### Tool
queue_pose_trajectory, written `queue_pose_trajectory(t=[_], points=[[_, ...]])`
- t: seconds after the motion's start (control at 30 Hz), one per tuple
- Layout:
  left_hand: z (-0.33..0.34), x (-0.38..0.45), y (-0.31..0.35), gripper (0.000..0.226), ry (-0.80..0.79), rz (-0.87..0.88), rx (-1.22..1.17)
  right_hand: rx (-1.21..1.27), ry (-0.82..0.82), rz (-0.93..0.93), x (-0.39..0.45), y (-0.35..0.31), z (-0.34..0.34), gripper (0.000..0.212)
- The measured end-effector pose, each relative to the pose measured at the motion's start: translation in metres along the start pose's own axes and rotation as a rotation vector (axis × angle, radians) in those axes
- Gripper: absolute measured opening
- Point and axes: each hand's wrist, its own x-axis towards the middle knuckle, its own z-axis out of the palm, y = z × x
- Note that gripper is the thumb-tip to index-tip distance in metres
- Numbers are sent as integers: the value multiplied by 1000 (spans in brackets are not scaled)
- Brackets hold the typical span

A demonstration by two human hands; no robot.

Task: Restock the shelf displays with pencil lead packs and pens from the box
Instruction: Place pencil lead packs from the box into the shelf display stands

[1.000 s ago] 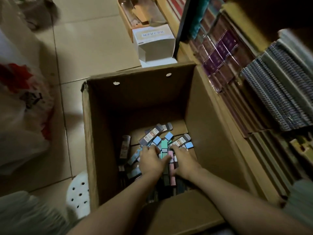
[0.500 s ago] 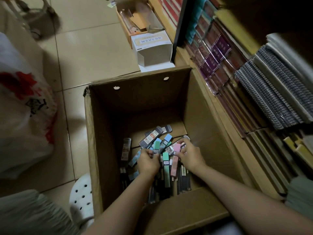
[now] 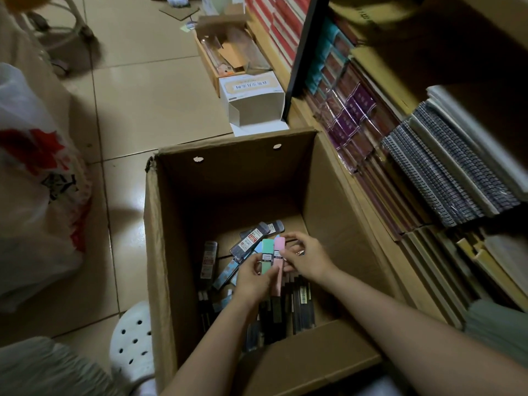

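A deep cardboard box (image 3: 171,238) stands open on the floor, its bottom strewn with several pencil lead packs (image 3: 251,235) and dark pens (image 3: 300,301). Both my hands are down inside it. My left hand (image 3: 253,281) grips a small bunch of upright packs, a green pack (image 3: 267,254) and a pink pack (image 3: 278,252) side by side. My right hand (image 3: 305,257) pinches the pink pack's upper edge from the right. The shelf displays (image 3: 400,155) rise to the right of the box.
The shelves hold spiral notebooks (image 3: 445,172) and purple-wrapped books (image 3: 351,118). A white open carton (image 3: 254,98) and a brown tray box (image 3: 228,55) lie on the tiled floor beyond. A plastic bag (image 3: 34,178) sits left; a white perforated shoe (image 3: 133,344) is near the box.
My hands have gathered the green and pink packs and lifted them upright off the pile. The camera has drawn closer to the box.
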Motion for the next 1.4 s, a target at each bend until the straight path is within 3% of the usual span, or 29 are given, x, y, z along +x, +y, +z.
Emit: queue_pose_trajectory(t=[0.03,0.13,0.23,0.37,0.57,0.83,1.0,1.17,1.4], points=[[0,2,-1,15,39,-19,-21,-75,54,17,1,0,0,33],[-2,9,-5,17,171,-78,-96,-632,225,-3,3,9,-5,45],[-3,16,-7,10,233,-84,-164,-836,143,-7,6,21,1,60],[-2,24,-8,16,264,-66,-186,-966,52,61,11,37,21,73],[-2,28,-10,18,276,-83,-207,-857,116,38,9,44,28,57],[-2,21,-12,16,279,-141,-199,-802,302,25,16,35,30,66],[-4,17,-6,13,282,-103,-163,-438,366,-4,12,22,29,67],[3,-4,17,14,189,-21,-187,-204,398,-29,-10,7,13,47],[2,-34,109,23,28,288,43,-220,469,-344,-65,-63,-31,46]])
